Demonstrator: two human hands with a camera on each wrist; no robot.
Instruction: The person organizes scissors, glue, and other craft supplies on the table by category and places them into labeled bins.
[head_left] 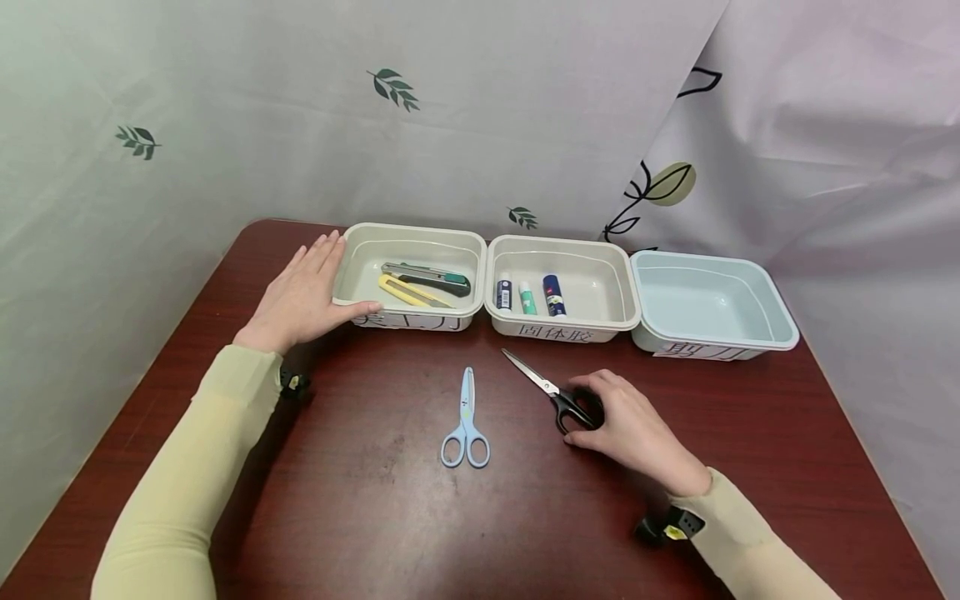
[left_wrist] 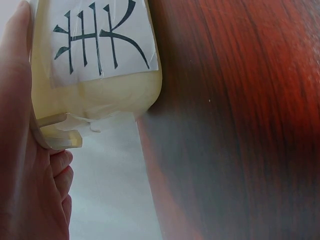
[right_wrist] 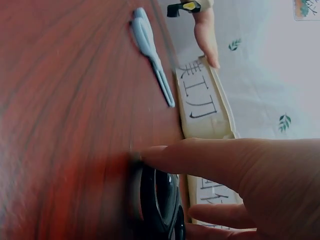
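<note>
My right hand (head_left: 637,425) is at the black-handled scissors (head_left: 576,412), its thumb and fingers around the handles, which lie at the table. Their metal blades point to the upper left. In the right wrist view the thumb touches the black handle (right_wrist: 159,200). My left hand (head_left: 303,292) rests on the left end of the cream bin (head_left: 472,321), fingers straight along its side and thumb over the front rim. That bin holds several utility knives (head_left: 427,279). A pair of light blue scissors (head_left: 467,425) lies between the hands, handles toward me.
A middle cream bin (head_left: 618,321) holds glue sticks (head_left: 553,296). To its right stands a light blue bin (head_left: 712,337) with nothing visible inside. All bins carry written paper labels and line the far edge of the dark red table (head_left: 375,517), before a leaf-printed curtain.
</note>
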